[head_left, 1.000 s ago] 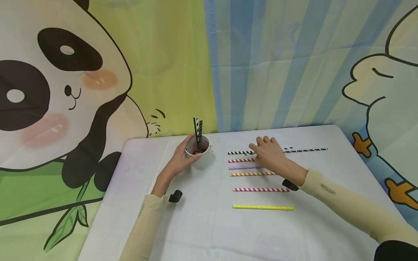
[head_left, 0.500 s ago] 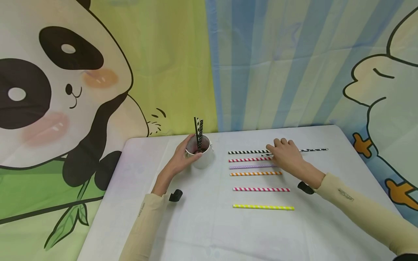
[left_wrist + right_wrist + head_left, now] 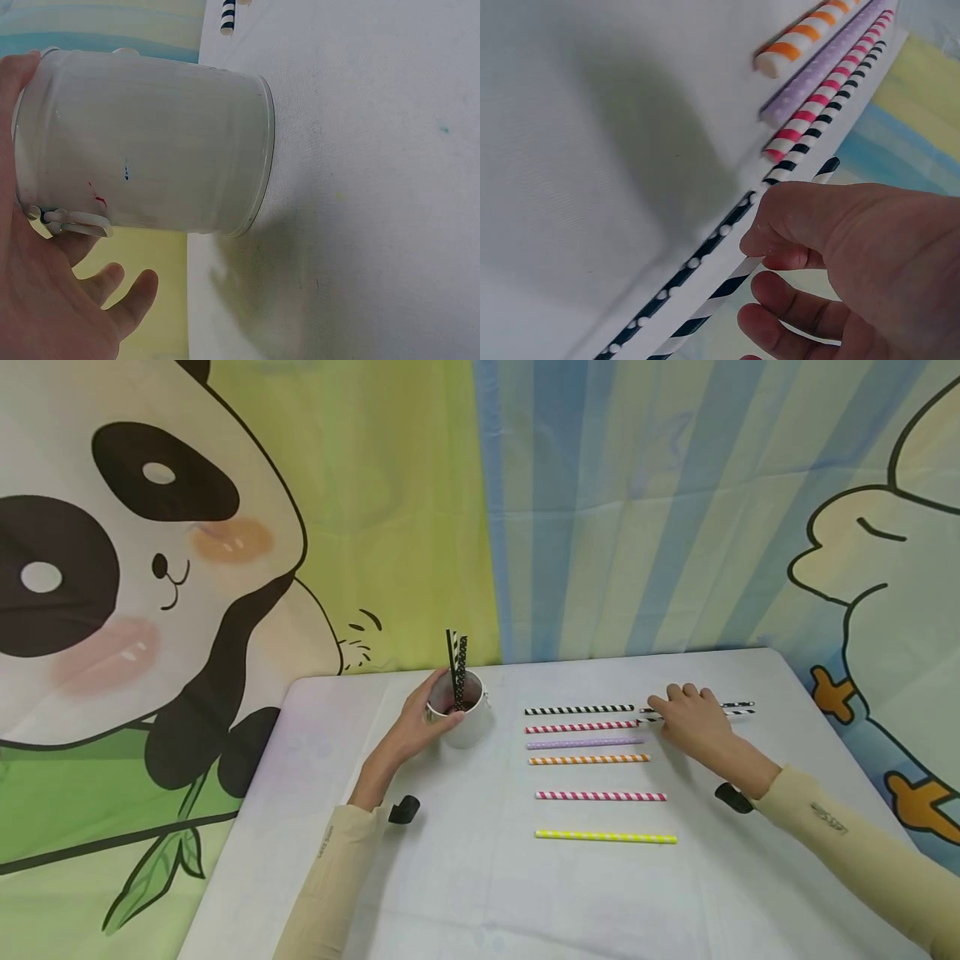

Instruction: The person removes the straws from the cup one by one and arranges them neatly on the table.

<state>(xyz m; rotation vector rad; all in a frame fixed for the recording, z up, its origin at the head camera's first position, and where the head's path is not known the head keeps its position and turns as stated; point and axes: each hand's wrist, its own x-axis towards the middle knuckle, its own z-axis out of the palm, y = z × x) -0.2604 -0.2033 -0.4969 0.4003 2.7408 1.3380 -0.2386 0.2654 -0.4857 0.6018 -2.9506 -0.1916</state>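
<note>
Black-and-white striped straw [image 3: 711, 305]: at right of centre in the head view, near the table's far edge; in the right wrist view it slants from bottom centre up behind the hand. Right hand [image 3: 696, 724] has it pinched between thumb and forefinger, other fingers bent, small gaps showing between them.

Just beside it, a dark straw with white dots [image 3: 695, 262], roughly parallel. To their left in the head view, a column of straws lying crosswise, top to bottom: a second black-striped one [image 3: 579, 710], red-striped [image 3: 581, 727], lilac [image 3: 585, 743], orange-striped [image 3: 588, 760], pink-striped [image 3: 600, 796], yellow [image 3: 605, 837]. Wider gaps around the lower two.

White bucket [image 3: 467, 735] near the centre of the frame, upright, a bunch of black and black-and-white straws [image 3: 461, 668] standing in it. Left hand [image 3: 416, 718] clamped on its rim, thumb on the near side; left wrist view shows some fingertips apart, clear of the wall. Small red and blue marks on the bucket there.

White table [image 3: 450, 877] beneath. Behind, cloth backdrop [image 3: 412, 527], panda at left. Beige sleeves [image 3: 847, 835] on both arms.
</note>
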